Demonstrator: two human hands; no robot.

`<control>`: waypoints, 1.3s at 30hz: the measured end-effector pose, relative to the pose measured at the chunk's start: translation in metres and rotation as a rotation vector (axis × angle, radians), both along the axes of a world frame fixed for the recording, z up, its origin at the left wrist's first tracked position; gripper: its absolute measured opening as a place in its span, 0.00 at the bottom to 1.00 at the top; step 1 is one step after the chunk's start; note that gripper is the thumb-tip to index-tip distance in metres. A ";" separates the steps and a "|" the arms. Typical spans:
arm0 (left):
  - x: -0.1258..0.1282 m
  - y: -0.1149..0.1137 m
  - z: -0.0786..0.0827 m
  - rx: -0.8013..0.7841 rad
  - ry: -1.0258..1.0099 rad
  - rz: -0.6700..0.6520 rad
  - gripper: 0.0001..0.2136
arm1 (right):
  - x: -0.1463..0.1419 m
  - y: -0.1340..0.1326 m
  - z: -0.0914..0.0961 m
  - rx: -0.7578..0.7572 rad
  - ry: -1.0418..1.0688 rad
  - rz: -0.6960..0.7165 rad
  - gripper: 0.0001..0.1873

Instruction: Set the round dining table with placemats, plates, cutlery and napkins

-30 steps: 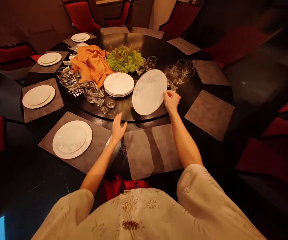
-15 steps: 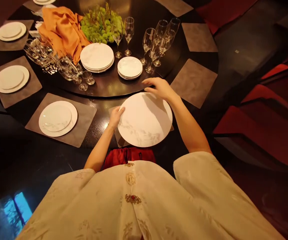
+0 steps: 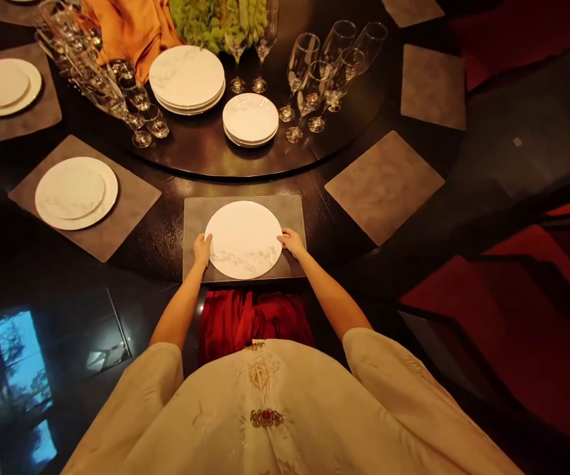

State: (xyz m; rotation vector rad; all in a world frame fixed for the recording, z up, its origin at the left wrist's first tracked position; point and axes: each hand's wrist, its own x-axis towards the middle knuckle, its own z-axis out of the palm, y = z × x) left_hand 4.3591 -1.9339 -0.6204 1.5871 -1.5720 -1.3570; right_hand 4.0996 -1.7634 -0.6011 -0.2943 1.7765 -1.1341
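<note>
A large white dinner plate (image 3: pixel 243 234) with grey marbling along its near edge is over the placemat (image 3: pixel 194 212) in front of me. My left hand (image 3: pixel 202 250) grips its left rim, thumb on top and fingers beneath. At the opposite rim, my right hand (image 3: pixel 291 241) pinches the same plate. Whether the plate rests fully on the mat or is just above it, I cannot tell. Beyond it, on the raised round turntable (image 3: pixel 206 163), stand a stack of large plates (image 3: pixel 187 76) and a stack of small plates (image 3: pixel 250 119).
Stemmed glasses (image 3: pixel 317 86) crowd the turntable's right part; more glassware (image 3: pixel 92 72) and an orange cloth (image 3: pixel 134 30) lie left, beside green foliage (image 3: pixel 198 23). A placemat (image 3: pixel 80 241) at left bears a small plate (image 3: pixel 70 191) on a larger one. Red chairs (image 3: pixel 468 316) stand at right.
The dinner plate has moved down and away from my body, over the placemat. My right hand has come from above the plate's far edge to its right rim. The view has shifted closer.
</note>
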 end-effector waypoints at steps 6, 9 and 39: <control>0.002 -0.015 -0.002 -0.009 -0.229 -0.072 0.08 | -0.015 -0.006 -0.012 -0.024 0.008 0.055 0.19; 0.005 -0.019 0.005 -0.036 -0.346 -0.143 0.09 | -0.017 -0.012 -0.013 -0.031 0.071 0.069 0.22; 0.009 -0.022 0.036 0.189 -0.652 -0.490 0.16 | -0.088 -0.071 0.019 0.171 0.077 0.423 0.11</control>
